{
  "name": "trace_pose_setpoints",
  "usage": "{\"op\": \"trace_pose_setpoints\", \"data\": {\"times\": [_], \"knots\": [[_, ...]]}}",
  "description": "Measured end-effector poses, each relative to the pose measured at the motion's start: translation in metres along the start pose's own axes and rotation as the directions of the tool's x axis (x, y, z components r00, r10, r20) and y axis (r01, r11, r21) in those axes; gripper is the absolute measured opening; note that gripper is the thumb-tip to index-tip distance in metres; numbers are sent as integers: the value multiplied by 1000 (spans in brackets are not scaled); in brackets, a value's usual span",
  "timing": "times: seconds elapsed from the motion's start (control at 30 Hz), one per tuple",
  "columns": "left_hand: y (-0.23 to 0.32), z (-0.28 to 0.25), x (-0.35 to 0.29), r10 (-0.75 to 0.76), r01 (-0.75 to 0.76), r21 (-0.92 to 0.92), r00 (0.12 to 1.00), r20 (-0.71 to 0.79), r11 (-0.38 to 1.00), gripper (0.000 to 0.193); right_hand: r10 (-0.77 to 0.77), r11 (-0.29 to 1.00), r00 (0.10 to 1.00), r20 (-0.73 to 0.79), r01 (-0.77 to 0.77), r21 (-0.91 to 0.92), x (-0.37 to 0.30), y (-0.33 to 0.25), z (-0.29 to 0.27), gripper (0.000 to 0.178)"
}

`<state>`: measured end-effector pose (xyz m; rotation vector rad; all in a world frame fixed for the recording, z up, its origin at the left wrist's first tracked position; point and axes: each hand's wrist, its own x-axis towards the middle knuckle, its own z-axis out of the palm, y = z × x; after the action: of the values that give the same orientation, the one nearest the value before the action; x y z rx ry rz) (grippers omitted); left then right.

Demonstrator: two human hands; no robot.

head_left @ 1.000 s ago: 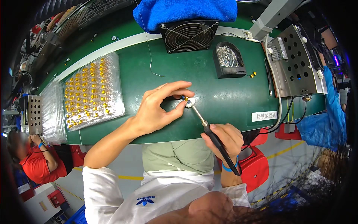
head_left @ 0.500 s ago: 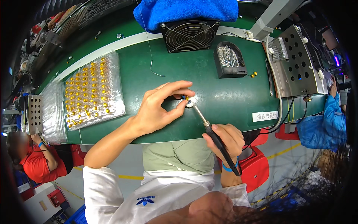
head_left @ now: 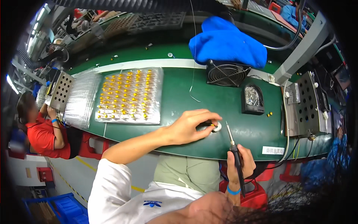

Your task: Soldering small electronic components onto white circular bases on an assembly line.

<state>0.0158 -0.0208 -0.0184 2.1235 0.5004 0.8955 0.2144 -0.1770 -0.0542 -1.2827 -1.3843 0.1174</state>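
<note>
Drawn off the small white piece [head_left: 218,128] since the earlier frame, the soldering iron [head_left: 234,148] now has its tip just to the right, apart from it. The left hand [head_left: 190,127], nearer, pinches the piece narrowly between thumb and fingers; whether it touches the green bench [head_left: 179,91] I cannot tell. The right hand [head_left: 241,164] grips the iron, whose long axis slants up and slightly left. Farther out, a clear tray [head_left: 157,108] of yellow parts lies left, a black bin [head_left: 254,110] up and right.
</note>
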Motion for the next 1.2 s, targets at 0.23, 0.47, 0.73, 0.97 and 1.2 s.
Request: {"op": "trace_pose_setpoints", "data": {"times": [0.23,0.47,0.73,0.97,1.2], "knots": [[-3,-7,0,-142,142,-124,990,4,982,38,-87,995,995,57,84,44,10,3,3,37],[-8,-1,5,-187,181,-200,982,-11,963,42,-140,989,988,66,136,57,12,9,3,35],[1,0,6,-172,168,-88,984,-45,982,50,-209,978,974,85,207,34,13,10,3,36],[-1,-1,4,-121,119,-42,992,-37,992,54,-204,979,972,114,204,14,11,9,4,38],[0,0,7,-112,109,-59,992,-50,992,54,-209,977,968,140,211,-6,14,8,3,38]]}}
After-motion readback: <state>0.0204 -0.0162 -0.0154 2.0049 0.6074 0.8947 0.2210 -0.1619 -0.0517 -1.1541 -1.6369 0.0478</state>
